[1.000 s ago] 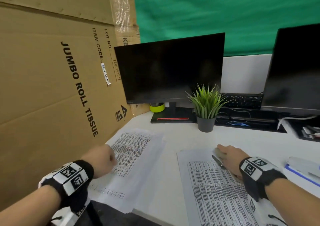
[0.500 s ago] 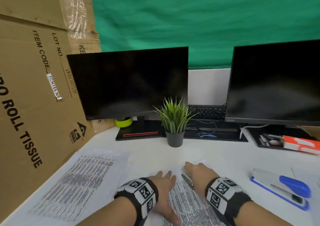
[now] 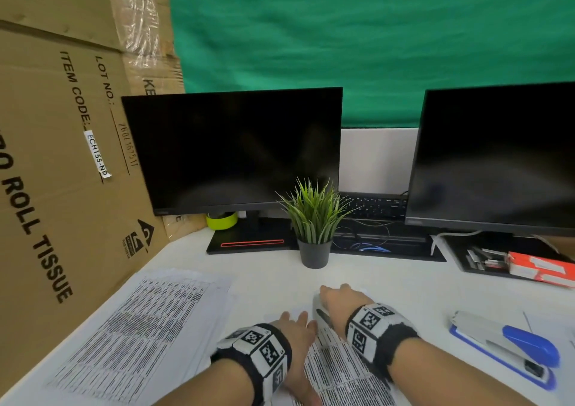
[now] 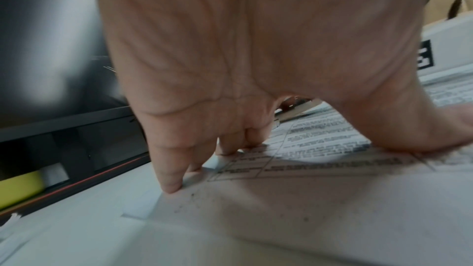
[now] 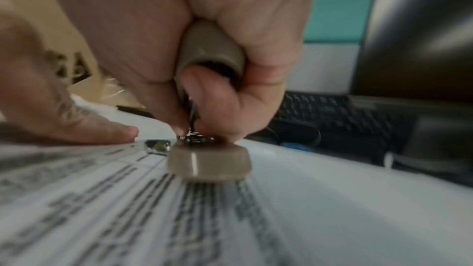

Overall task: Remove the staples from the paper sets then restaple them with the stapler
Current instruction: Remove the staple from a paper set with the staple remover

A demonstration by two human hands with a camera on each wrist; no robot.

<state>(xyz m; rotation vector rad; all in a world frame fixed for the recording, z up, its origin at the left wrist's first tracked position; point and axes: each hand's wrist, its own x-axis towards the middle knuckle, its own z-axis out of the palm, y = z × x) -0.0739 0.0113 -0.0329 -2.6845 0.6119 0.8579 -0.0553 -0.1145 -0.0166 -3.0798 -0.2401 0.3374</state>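
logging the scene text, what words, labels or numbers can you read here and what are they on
"ROLL TISSUE" – big print on the cardboard box, the word before it cut off
"ITEM CODE:" – same box
"LOT NO.:" – same box
"ECH155-ND" – white sticker on the box
Handwritten number beside the sticker: unclear
Printed tables on the paper sets: too small and blurred
Keyboard keys: too small
Wristband markers: patterns, no words

A white desk [image 3: 255,268] backed by a green cloth backdrop [image 3: 357,32]. Two dark flat monitors stand at the far side, one left [image 3: 233,153], one right [image 3: 497,156]. Between them sits a black keyboard [image 3: 373,205]. A small green plant in a grey pot [image 3: 314,228] stands nearer. Large brown cardboard boxes [image 3: 56,156] fill the left. A lime-green round object [image 3: 221,220] sits under the left monitor.
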